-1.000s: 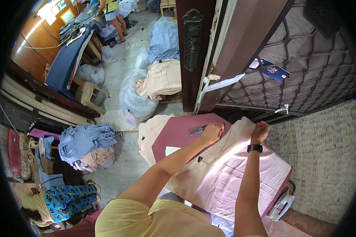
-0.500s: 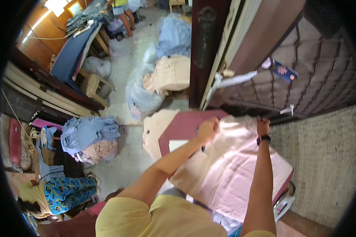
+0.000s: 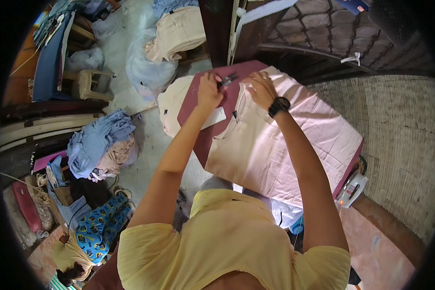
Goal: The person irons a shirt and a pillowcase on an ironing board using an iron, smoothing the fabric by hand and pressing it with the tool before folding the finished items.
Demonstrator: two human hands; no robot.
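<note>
A pale pink cloth piece (image 3: pixel 295 140) covers most of a maroon board (image 3: pixel 198 104). My left hand (image 3: pixel 211 91) is closed on a small dark clip-like tool (image 3: pixel 226 80) over the board's far left part; blur hides its exact kind. To its right, my right hand (image 3: pixel 262 91) has bent fingers gripping the cloth's far left edge. A black clip (image 3: pixel 235 115) sits on the cloth's left edge, below my hands. Beside my left forearm lies a white card (image 3: pixel 216 117). Another cream cloth piece (image 3: pixel 169 108) hangs at the board's left, with a dark clip on it.
An iron (image 3: pixel 351 191) stands at the board's right end. At the left are a blue and pink garment pile (image 3: pixel 101 145) and a person in patterned trousers (image 3: pixel 100 227). Plastic bags (image 3: pixel 150 72), folded cream cloth (image 3: pixel 179 34) and a stool (image 3: pixel 92 84) are beyond.
The view has tilted downward. My left hand has left the cloth and now holds the dark tool. My right hand has moved from the cloth's far right to its left edge.
</note>
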